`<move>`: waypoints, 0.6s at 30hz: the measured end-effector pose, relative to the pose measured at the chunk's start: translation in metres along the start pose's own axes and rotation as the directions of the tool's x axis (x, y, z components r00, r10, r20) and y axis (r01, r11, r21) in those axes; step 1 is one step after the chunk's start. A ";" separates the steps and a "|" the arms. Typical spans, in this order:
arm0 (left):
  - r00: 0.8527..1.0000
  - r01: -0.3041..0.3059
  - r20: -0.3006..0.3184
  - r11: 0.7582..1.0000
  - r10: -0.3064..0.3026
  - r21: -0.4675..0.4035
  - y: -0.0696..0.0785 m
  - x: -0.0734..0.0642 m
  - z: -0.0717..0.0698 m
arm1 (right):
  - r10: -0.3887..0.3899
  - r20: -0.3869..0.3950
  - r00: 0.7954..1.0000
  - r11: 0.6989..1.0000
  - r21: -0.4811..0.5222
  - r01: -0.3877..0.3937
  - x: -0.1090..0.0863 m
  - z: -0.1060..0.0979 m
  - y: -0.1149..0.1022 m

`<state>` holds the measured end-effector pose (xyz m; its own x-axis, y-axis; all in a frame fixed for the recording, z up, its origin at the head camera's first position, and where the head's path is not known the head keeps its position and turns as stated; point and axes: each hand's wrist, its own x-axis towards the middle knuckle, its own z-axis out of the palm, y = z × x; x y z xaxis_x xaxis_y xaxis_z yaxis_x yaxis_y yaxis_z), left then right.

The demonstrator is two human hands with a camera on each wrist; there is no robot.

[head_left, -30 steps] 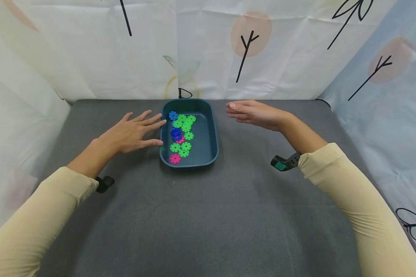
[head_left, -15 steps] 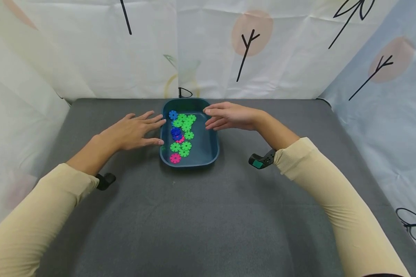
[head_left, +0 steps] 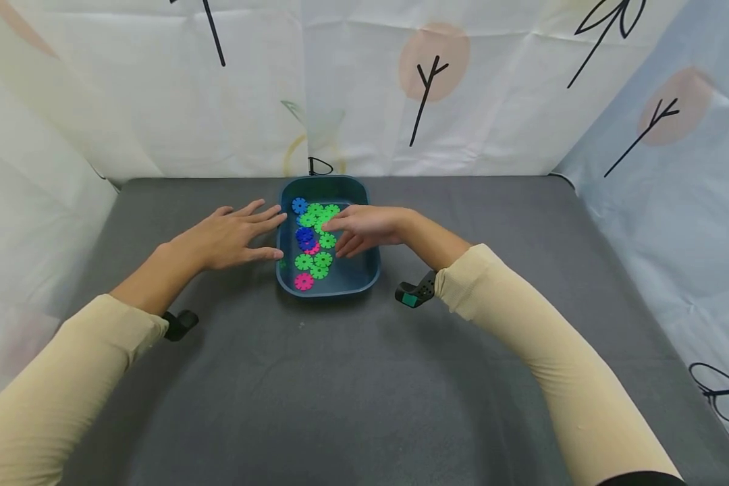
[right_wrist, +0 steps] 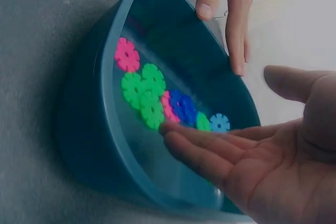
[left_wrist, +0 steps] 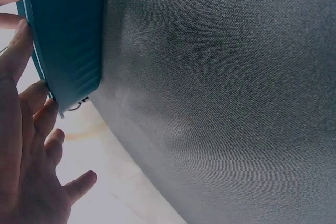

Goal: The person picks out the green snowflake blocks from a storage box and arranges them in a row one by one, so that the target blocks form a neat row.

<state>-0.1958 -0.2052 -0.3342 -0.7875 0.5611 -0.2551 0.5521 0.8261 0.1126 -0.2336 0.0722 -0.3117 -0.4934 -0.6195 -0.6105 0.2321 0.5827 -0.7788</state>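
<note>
Discs (head_left: 318, 271) of green, blue and pink lie in the tray (head_left: 354, 277), mostly towards its left side, on the table (head_left: 316, 391). My right hand (head_left: 366, 228) is over the tray, grip wide; my left hand (head_left: 227, 236), fingers spread, touches the tray's left rim.

Left hand (head_left: 223, 237): back uppermost, fingers straight and spread, thumb apart. Right hand (head_left: 369, 225): fingers extended and relaxed, thumb set apart. Left arm (head_left: 67, 385) and right arm (head_left: 541, 351): both reaching forward, angled inward.
</note>
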 end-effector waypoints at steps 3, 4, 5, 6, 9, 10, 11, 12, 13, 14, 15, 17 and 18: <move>1.000 0.004 0.000 1.000 -0.004 0.002 0.001 0.001 0.001 | 0.022 0.005 1.000 1.000 -0.017 -0.022 0.007 0.005 0.001; 1.000 0.006 0.001 1.000 -0.006 0.002 0.001 0.000 0.001 | 0.027 0.007 1.000 0.999 -0.018 -0.027 0.009 0.007 0.001; 1.000 0.006 0.000 1.000 -0.006 0.000 0.001 0.000 0.001 | 0.033 0.009 0.999 0.999 -0.014 -0.033 0.011 0.008 0.002; 1.000 0.006 -0.001 1.000 -0.006 -0.002 0.001 0.000 0.002 | 0.038 0.011 0.999 0.999 -0.006 -0.038 0.013 0.010 0.002; 1.000 0.001 -0.005 1.000 -0.001 -0.008 0.001 0.000 0.002 | 0.047 0.003 0.999 0.999 0.022 -0.047 0.017 0.013 0.003; 1.000 -0.002 -0.008 1.000 0.002 -0.011 0.001 0.000 0.002 | 0.046 -0.002 0.999 0.998 0.029 -0.046 0.017 0.014 0.004; 1.000 -0.004 -0.009 1.000 0.004 -0.012 0.001 0.000 0.002 | 0.045 -0.005 0.999 0.998 0.035 -0.045 0.018 0.014 0.004; 1.000 -0.005 -0.010 1.000 0.005 -0.013 0.001 0.000 0.002 | 0.043 -0.008 0.999 0.998 0.041 -0.043 0.019 0.014 0.005; 1.000 -0.005 -0.011 1.000 0.005 -0.013 0.001 0.000 0.003 | 0.040 -0.008 0.999 0.998 0.044 -0.040 0.020 0.015 0.005; 1.000 -0.005 -0.011 1.000 0.005 -0.013 0.001 0.000 0.003 | 0.037 -0.004 0.999 0.998 0.045 -0.037 0.022 0.015 0.005; 1.000 -0.005 -0.011 1.000 0.004 -0.012 0.001 0.000 0.003 | 0.032 -0.001 0.999 0.998 0.046 -0.032 0.023 0.016 0.005; 1.000 -0.002 -0.011 1.000 0.002 -0.011 0.001 0.000 0.003 | 0.022 0.010 1.000 0.999 0.047 -0.022 0.025 0.018 0.005; 1.000 0.000 -0.010 1.000 0.000 -0.011 0.001 0.000 0.003 | 0.019 0.015 1.000 0.999 0.050 -0.020 0.026 0.020 0.005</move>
<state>-0.1944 -0.2048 -0.3370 -0.7902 0.5616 -0.2453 0.5492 0.8266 0.1232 -0.2288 0.0487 -0.3341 -0.4762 -0.6160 -0.6275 0.2833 0.5680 -0.7727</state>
